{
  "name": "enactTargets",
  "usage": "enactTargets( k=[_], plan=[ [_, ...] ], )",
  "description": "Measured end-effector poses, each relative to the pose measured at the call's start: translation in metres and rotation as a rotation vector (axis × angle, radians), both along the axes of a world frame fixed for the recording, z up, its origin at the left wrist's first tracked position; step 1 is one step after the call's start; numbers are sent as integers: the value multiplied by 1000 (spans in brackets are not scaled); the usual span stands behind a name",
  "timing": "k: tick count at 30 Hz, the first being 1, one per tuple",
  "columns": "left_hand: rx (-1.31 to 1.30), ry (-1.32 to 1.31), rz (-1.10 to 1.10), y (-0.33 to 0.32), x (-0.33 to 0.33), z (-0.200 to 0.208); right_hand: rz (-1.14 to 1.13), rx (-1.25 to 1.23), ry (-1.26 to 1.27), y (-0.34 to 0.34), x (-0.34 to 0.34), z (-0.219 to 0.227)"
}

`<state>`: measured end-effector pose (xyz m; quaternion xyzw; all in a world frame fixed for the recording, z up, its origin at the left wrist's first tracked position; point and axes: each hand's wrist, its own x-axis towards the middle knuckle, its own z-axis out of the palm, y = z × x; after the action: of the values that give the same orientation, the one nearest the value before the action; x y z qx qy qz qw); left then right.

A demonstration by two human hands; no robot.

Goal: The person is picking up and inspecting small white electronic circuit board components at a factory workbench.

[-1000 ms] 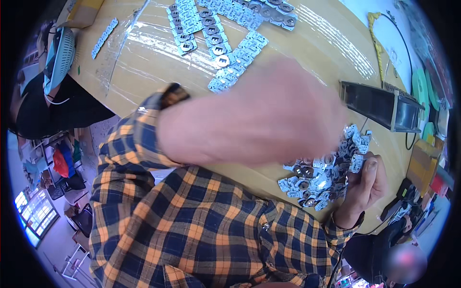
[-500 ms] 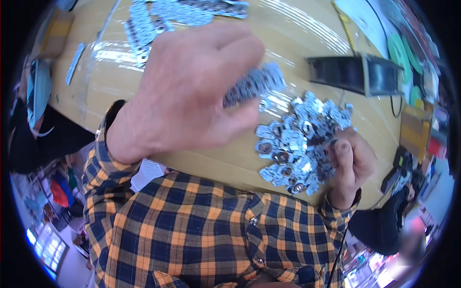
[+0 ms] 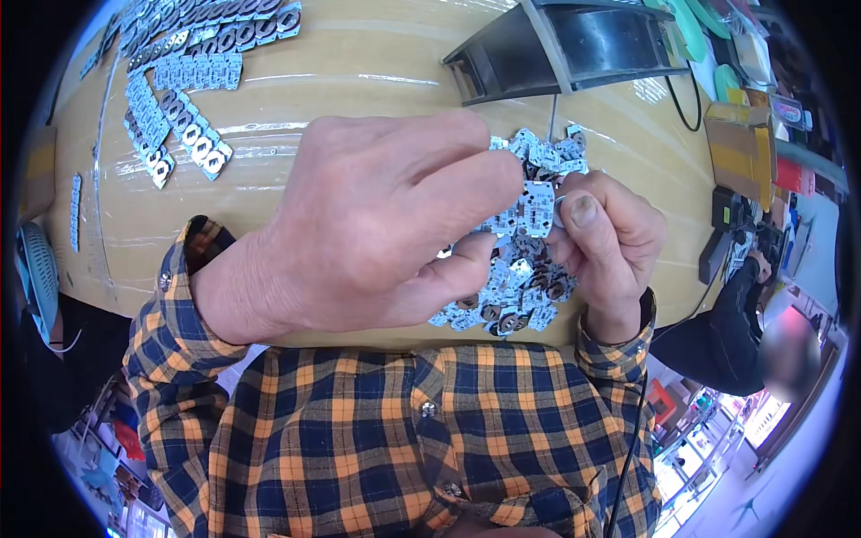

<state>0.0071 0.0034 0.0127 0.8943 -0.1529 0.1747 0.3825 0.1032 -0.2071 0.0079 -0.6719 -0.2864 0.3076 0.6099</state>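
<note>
My left hand [image 3: 377, 224] is closed around a strip of small silvery-white circuit boards [image 3: 536, 211]; most of the strip is hidden behind the fingers. At its right end my right hand [image 3: 614, 238] pinches with thumb and bent forefinger, touching the last board. Whether that board is still joined to the strip cannot be told. Below and behind both hands lies a heap of loose small circuit boards [image 3: 511, 291], some showing dark round parts.
More board strips [image 3: 197, 72] lie at the far left of the table, with a single strip [image 3: 75, 212] near the left edge. A black boxy frame [image 3: 601, 49] stands at the back. A cardboard box [image 3: 740, 152] sits at right, with a person in dark clothes [image 3: 717, 350] below it.
My left hand has brought the strip right and down to meet my right hand, which has risen from the heap. The view has shifted, so more strips show at far left.
</note>
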Motion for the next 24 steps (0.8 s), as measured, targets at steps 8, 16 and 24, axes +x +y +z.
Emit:
enactTargets(
  k=[8,16,24],
  plan=[
    [-19,-24,-7,-4,-1,-10,79,-18,-143,6,2,-4],
    [-268,288,4,-1,-3,-2,110,-16,-445,7,1,-5],
    [-1024,715,-204,-1,-7,-1,100,70,648,3,-5,-4]
  ],
)
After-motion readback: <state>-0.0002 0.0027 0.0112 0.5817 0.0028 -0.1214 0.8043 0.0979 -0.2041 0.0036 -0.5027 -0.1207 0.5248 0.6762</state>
